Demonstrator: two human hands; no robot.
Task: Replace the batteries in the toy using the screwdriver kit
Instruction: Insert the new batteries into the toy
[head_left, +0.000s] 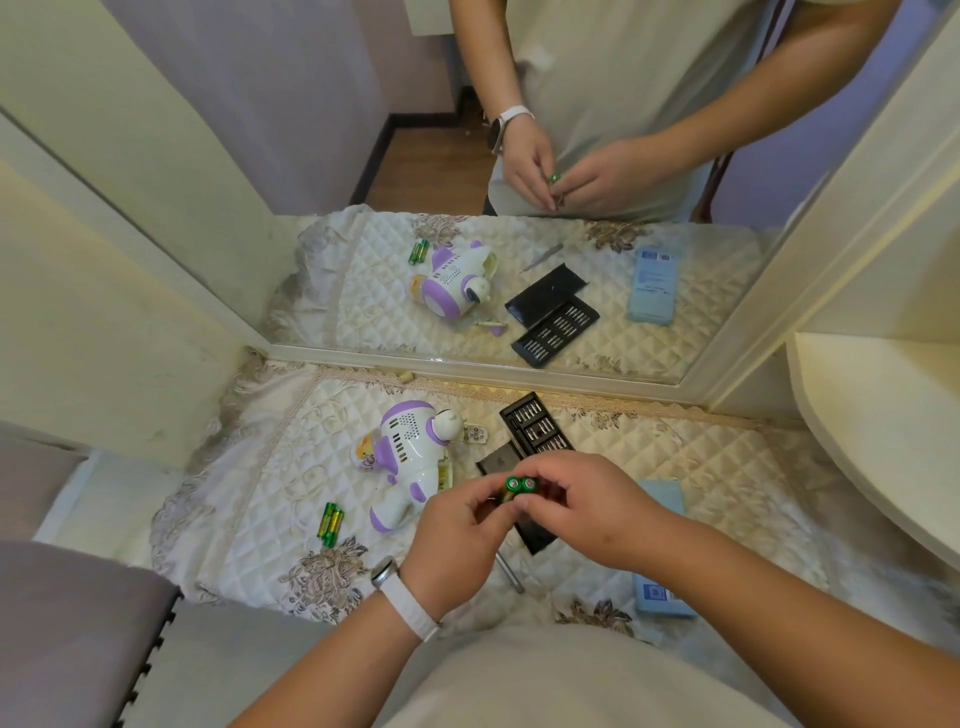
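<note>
Centre of frame: 2 green batteries (520, 486) pinched between curled fingers of left hand (457, 535) and right hand (587, 509). Lower left: second battery pair (331, 524) laid on cloth (701, 467); toy (410, 457) just beyond. Risk judged: look-alike pairs mixed up, polarity reversed. Blue box (662, 597), lower right: print not readable.

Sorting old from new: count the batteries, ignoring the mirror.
4. Two batteries are pinched side by side between left hand and right hand; two loose batteries lie together on the cloth left of the toy. Others may hide inside it.
</note>
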